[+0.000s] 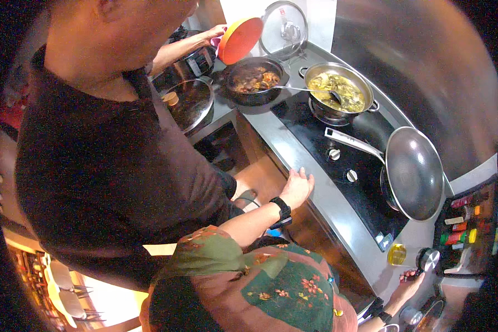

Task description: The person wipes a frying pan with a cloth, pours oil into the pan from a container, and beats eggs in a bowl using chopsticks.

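Observation:
My left hand (296, 189), with a black watch on its wrist, hovers by the grey counter's front edge, fingers apart and nothing in it. At the lower right, my right hand (413, 281) is closed round the handle side of a glass oil jug (397, 254) with yellow oil and a metal-topped lid. A wok (415, 174) sits steeply tilted on the black hob (367, 199), its metal handle pointing left. Behind it a steel pot (371, 89) of yellowish soup with greens stands on the other burner. A ladle (303, 89) spans from this pot to a dark pan of stew (255, 96).
A co-worker in a dark top stands at left, one hand (216, 33) holding an orange-red pan or lid (241, 40) over the stew. A glass lid (285, 30) leans behind. A glass-lidded pan (191, 103) stands left; a rack of bottles (460, 236) is right.

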Demonstrator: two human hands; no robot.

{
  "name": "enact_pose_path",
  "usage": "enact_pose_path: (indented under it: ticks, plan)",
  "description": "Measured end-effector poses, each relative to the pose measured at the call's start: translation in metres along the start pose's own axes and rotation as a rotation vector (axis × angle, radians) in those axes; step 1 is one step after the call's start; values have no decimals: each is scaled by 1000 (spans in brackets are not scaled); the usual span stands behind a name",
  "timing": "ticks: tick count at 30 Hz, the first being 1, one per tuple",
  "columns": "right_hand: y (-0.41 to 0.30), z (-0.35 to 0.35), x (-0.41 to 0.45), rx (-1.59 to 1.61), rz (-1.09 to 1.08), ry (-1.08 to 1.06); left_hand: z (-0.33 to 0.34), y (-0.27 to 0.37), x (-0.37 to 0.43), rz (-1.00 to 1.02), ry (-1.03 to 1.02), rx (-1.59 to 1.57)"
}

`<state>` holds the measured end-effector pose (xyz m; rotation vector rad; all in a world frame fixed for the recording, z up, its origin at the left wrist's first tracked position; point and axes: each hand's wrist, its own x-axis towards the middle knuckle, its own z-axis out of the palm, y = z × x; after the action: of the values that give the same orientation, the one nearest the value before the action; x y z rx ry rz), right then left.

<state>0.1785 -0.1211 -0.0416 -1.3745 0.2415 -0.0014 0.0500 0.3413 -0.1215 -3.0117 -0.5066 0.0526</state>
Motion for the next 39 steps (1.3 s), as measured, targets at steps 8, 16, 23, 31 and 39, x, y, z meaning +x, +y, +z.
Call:
enact_pose_path:
  ticks: [8,16,23,31,39]
  plan:
    - [-2,-4,1,-44,10,-34,-1,0,0,8,5,14]
    - [-4,-2,-2,-68,3,-11,-11,-1,-4,25,48,13]
    - [-3,-4,1,-67,-6,-23,-8,-1,-4,55,82,20]
    - [-1,5,-11,-116,-83,-17,-15,0,-3,51,44,-47]
    - [0,-3,-7,-205,-135,-126,-4,-3,-9,41,109,-14]
